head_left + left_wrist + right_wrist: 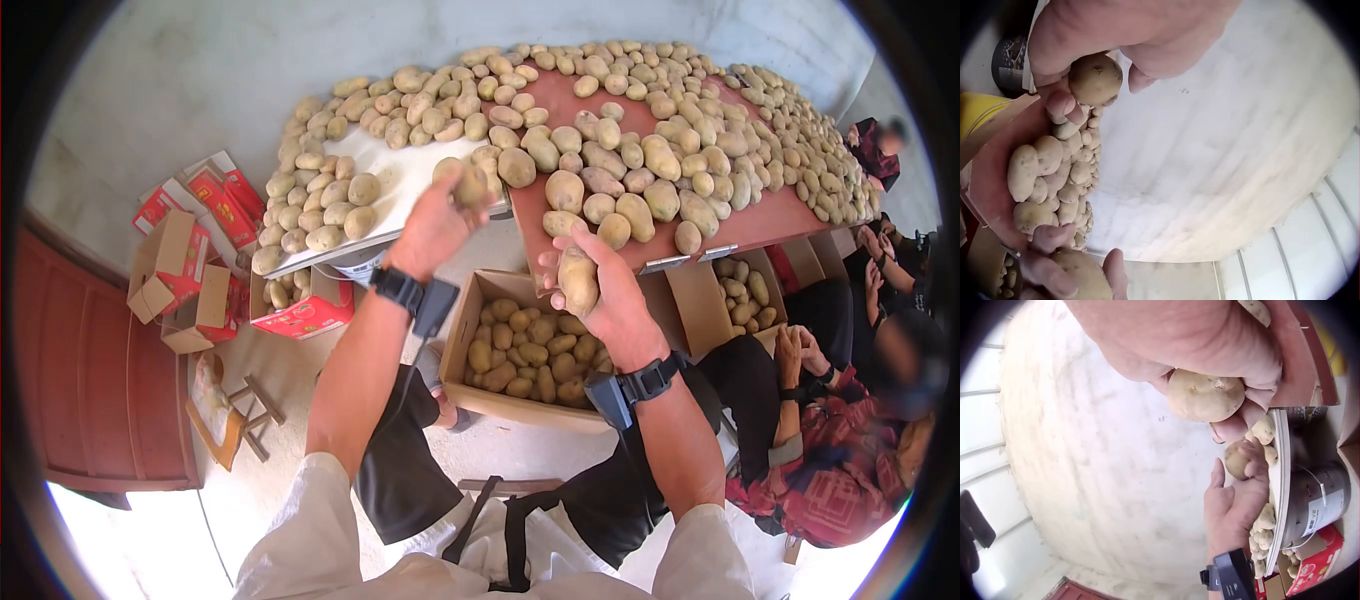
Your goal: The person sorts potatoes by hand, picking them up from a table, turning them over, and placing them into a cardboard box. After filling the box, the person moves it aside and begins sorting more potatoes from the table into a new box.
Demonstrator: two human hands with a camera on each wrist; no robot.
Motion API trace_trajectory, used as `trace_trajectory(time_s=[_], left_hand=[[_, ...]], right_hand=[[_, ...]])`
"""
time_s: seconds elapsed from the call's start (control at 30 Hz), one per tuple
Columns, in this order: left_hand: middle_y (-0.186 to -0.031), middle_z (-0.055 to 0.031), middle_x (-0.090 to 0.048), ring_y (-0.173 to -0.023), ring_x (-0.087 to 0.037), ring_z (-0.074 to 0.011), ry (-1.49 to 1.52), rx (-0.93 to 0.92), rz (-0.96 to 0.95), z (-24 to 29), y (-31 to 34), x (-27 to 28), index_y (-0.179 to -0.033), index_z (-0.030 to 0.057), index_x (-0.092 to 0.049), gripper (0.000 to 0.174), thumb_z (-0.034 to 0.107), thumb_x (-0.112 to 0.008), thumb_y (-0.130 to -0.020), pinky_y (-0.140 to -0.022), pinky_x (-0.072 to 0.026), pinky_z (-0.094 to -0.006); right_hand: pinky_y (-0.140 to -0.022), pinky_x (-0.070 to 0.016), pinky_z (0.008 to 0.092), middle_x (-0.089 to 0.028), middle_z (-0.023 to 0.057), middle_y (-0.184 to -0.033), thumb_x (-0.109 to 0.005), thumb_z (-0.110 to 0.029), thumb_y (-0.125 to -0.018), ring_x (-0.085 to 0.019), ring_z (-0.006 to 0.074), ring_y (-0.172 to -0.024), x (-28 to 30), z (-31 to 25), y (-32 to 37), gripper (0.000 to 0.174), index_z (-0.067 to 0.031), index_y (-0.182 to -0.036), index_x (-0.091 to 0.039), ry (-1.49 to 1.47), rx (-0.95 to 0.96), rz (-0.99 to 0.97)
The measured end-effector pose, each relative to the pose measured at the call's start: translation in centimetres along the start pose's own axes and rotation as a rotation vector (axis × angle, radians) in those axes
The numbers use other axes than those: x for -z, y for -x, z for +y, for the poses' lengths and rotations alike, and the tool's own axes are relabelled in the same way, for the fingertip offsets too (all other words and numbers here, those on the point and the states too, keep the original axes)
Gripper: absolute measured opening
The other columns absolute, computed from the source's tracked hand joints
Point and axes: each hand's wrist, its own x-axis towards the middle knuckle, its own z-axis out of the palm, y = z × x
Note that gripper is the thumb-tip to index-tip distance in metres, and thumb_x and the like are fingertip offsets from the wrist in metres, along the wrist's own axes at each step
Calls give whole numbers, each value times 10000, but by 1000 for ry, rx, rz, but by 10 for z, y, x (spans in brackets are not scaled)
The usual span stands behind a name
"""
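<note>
My left hand (432, 232) holds a round potato (469, 188) above the inner edge of the white board (395, 190). In the left wrist view the fingers curl round that potato (1095, 80), and the thumb stands apart from it. A longer potato (578, 283) is gripped in my right hand (618, 305), raised over the open cardboard box of potatoes (462, 345). The right wrist view has this potato (1205, 395) between thumb and curled fingers. Both hands are in the air, a short way apart, in front of the heaped potatoes (660, 155).
Potatoes spread across the white board and the reddish-brown tabletop (535, 225). A bucket (1316, 503) stands under the board. Red cartons (215, 200) and a small wooden stool (235, 415) lie to the left. Another person (830, 450) sits close on the right beside a box of potatoes (745, 300).
</note>
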Motion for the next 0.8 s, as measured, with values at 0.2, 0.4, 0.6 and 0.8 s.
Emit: trace_trajectory(time_s=[0.2,0.4,0.6,0.8], left_hand=[[-1369,-222,-527,-1243,-554,-367,91,-67,40,36,-25,0,-1367,-63,-421,467,279,-493,-1056,-972,-511,-416],[-1317,-152,-573,-1166,-621,-258,-366,6,8,-14,29,-20,-1350,-8,-476,417,249,-536,-1028,-853,-510,-346],[-1300,-147,-596,-1084,-676,-215,-654,245,-249,-26,65,-54,-1393,-19,-465,512,326,-581,-1033,-735,-530,-295],[-1188,-132,-655,-973,-701,-187,-659,215,-280,-40,67,-64,-1405,-32,-451,505,235,-608,-1006,-690,-515,-260]], right_hand=[[-535,-477,345,-623,142,-939,-641,-383,-974,-609,241,-723,1,-2,1,405,-30,-1131,-521,-6,12,21],[-566,-506,369,-619,141,-1002,-642,-353,-972,-626,245,-780,0,0,-2,390,-28,-1151,-519,-56,59,75],[-746,-520,332,-616,85,-1087,-629,-328,-974,-613,183,-918,2,8,-13,404,-37,-1241,-544,-41,219,79],[-865,-514,348,-591,92,-1175,-631,-190,-952,-586,183,-1064,-2,9,-12,424,-55,-1338,-520,129,260,107]])
